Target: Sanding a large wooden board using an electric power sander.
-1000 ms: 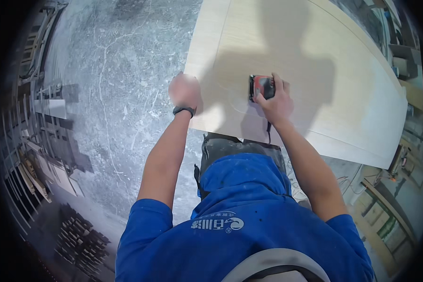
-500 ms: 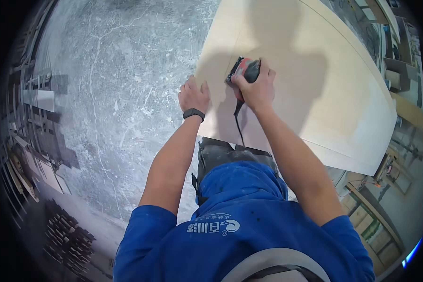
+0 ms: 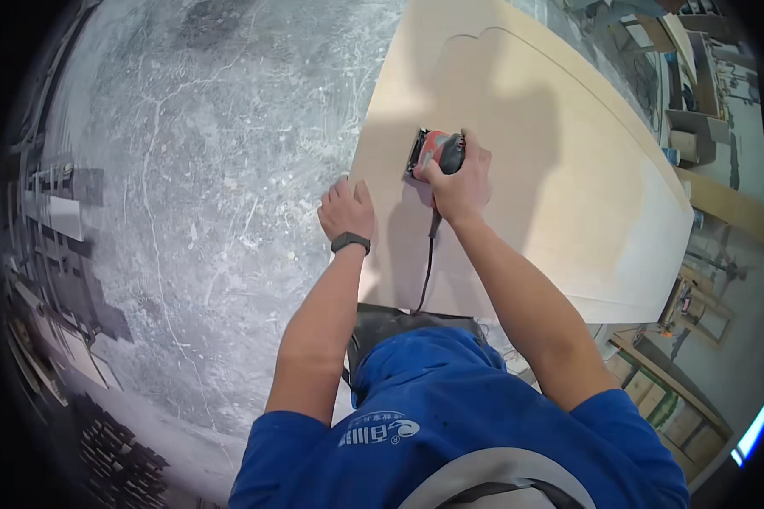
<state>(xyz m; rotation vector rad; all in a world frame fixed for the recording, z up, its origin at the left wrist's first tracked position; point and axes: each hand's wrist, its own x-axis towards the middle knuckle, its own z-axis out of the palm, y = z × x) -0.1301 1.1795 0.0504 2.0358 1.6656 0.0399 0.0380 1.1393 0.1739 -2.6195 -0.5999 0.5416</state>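
My right hand [image 3: 462,185] is wrapped around a red and black power sander [image 3: 433,156]. The sander's flat pad faces left, over a large pale wooden panel [image 3: 603,195]. From the tool a black cord [image 3: 429,263] runs back toward my waist. At the panel's left edge lies my left hand [image 3: 346,212], palm down, fingers loosely apart and holding nothing. A dark band [image 3: 351,243] circles that wrist. My shadow covers the middle of the panel, and a curved line is visible along its far right side.
Left of the panel spreads a scuffed grey concrete floor [image 3: 204,187]. Stacked dark strips [image 3: 123,450] lie at the lower left, racks of boards along the far left. On the right are wooden frames [image 3: 671,407], a cardboard box [image 3: 683,146] and a plank [image 3: 730,204].
The view has shifted, so the panel sits lower in it. Against the panel, the sander has moved farther from the near edge. My left hand stays on the left edge.
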